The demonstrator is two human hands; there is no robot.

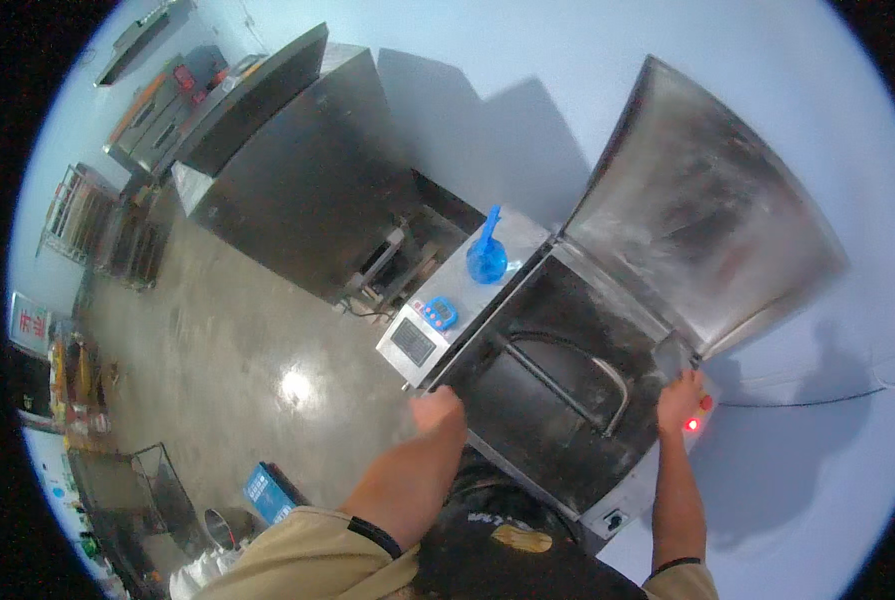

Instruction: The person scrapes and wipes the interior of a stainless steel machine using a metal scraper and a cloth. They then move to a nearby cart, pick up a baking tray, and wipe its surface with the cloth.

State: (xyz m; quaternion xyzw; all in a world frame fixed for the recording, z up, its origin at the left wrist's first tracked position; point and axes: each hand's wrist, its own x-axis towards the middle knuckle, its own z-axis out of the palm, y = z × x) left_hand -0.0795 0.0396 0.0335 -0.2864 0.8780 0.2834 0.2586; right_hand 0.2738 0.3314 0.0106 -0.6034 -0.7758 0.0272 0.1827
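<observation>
Before me stands a stainless-steel dough mixer (522, 495), its lid (710, 202) raised against the wall. A bent metal mixing arm (552, 379) lies across the dark tub (507, 405); I see no dough in it. My left hand (440, 411) is at the tub's front left corner, fingers curled; whether it grips the rim is hidden. On the right side, my right hand (680, 401) is by the lid's hinge corner, next to a small flat metal plate (671, 352); its fingertips are partly hidden. Just below this hand are a red button (705, 403) and a lit red lamp (692, 425).
On the mixer's left housing (518, 232) are a blue plastic jug (486, 259), a blue digital timer (440, 313) and a control panel (413, 343). A large steel machine (305, 172) stands beyond. A blue box (269, 491) sits on the concrete floor (230, 360).
</observation>
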